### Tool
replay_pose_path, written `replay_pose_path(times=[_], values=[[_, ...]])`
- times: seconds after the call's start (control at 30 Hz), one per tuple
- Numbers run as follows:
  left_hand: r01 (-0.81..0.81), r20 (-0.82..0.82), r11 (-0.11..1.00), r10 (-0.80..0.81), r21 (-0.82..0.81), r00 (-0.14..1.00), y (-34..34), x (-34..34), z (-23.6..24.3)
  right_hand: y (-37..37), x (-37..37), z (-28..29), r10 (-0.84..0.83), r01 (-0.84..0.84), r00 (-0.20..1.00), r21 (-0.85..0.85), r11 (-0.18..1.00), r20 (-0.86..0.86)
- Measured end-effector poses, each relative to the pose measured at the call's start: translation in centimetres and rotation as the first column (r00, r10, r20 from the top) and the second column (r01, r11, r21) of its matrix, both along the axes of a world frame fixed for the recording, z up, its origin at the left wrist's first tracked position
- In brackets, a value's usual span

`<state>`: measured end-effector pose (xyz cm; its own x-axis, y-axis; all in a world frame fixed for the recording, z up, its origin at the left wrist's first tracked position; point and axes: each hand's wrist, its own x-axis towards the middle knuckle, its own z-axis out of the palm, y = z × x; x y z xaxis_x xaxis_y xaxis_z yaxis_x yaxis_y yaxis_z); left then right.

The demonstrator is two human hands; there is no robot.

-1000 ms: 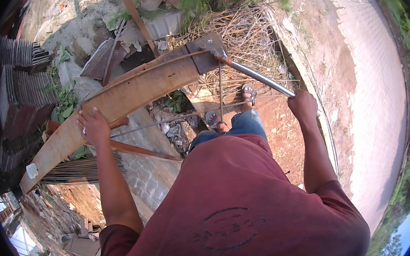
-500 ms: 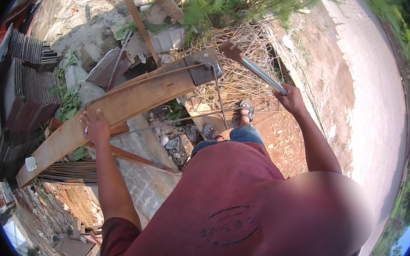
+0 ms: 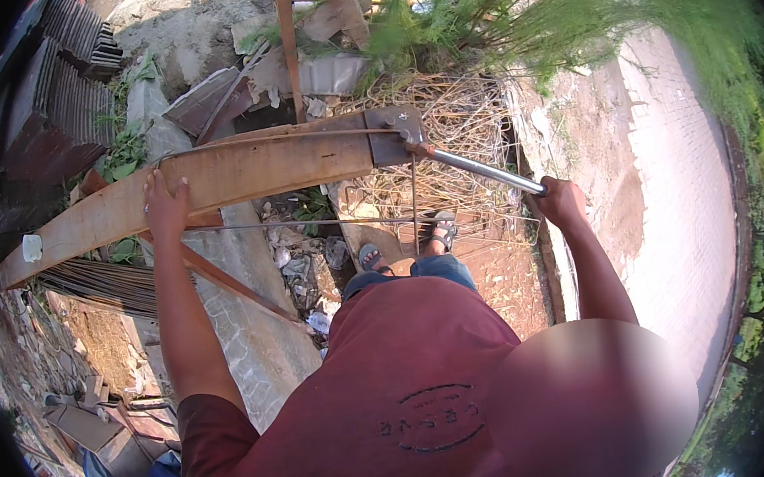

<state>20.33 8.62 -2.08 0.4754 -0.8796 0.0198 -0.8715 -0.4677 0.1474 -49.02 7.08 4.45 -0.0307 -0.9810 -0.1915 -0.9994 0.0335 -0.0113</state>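
Note:
A long wooden beam (image 3: 274, 168) lies across in front of me, with a dark metal plate (image 3: 380, 147) and small pegs at its right end. Along its far edge runs a thin steel rod (image 3: 299, 136), which bends at the pegs toward me and again near my feet. My left hand (image 3: 165, 204) rests on the beam's left part, fingers stretched toward the rod; whether they press it is unclear. My right hand (image 3: 564, 201) is closed round the end of a rebar bending bar (image 3: 486, 171), a silvery pipe with a rusty head that meets the rod at the pegs.
A heap of bent steel rods (image 3: 459, 130) lies beyond my sandalled feet (image 3: 437, 233). Straight rods (image 3: 102, 288) are bundled under the beam's left end. Stacked roof tiles (image 3: 49, 123) stand far left, a leafy bush (image 3: 489, 17) ahead, a paved path (image 3: 683, 209) on the right.
The bending bar's head has come down from beyond the beam's end onto the pegs. My right hand has moved slightly right and nearer. My left hand stays on the beam.

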Motion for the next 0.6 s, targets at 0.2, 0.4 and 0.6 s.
replay_pose_path(times=[0.2,0.4,0.6], values=[[0.111,0.010,0.988,-0.111,-0.111,0.994,1.7,1.3,-1.0,-5.1,-1.1,0.8,0.163,-0.163,0.986,0.014,0.986,-0.017],[0.106,0.055,0.988,-0.101,-0.113,0.993,1.1,1.2,-1.0,-15.2,-1.1,-0.1,0.327,-0.338,0.934,-0.060,0.939,-0.146],[0.121,0.044,0.982,-0.115,-0.147,0.992,1.3,1.5,-0.9,-16.2,0.2,-0.2,0.313,-0.323,0.937,-0.041,0.946,-0.158]])
